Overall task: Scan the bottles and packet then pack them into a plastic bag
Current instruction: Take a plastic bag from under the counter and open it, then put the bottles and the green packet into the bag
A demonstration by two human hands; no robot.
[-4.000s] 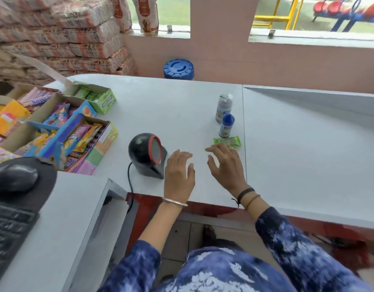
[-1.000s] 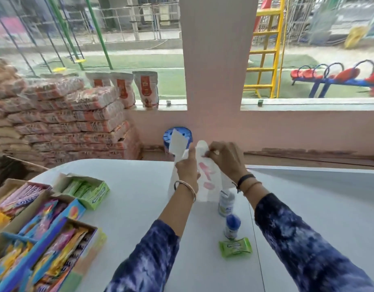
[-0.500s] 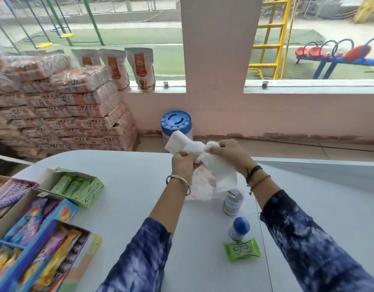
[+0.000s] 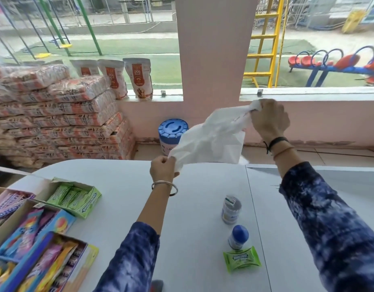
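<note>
- Head view: left hand (image 4: 163, 170) pinches one edge of the white plastic bag (image 4: 211, 142), low, just above the tabletop (image 4: 198, 186).
- Right hand (image 4: 269, 120) is fisted round the opposite bag edge, raised higher and further right; bag hangs stretched between the two hands, clear of the tabletop.
- Clear-capped bottle (image 4: 231, 209) stands upright on the tabletop near the seam.
- Blue-capped bottle (image 4: 238, 237) upright just in front of it, closer to the camera.
- Green packet (image 4: 242, 261) lies flat, touching or just beside the blue-capped bottle's base; can't tell which.
- All three items outside the bag, untouched by either hand.
- Open green gum box (image 4: 74, 199) and candy display boxes (image 4: 32, 245) at left of tabletop.
</note>
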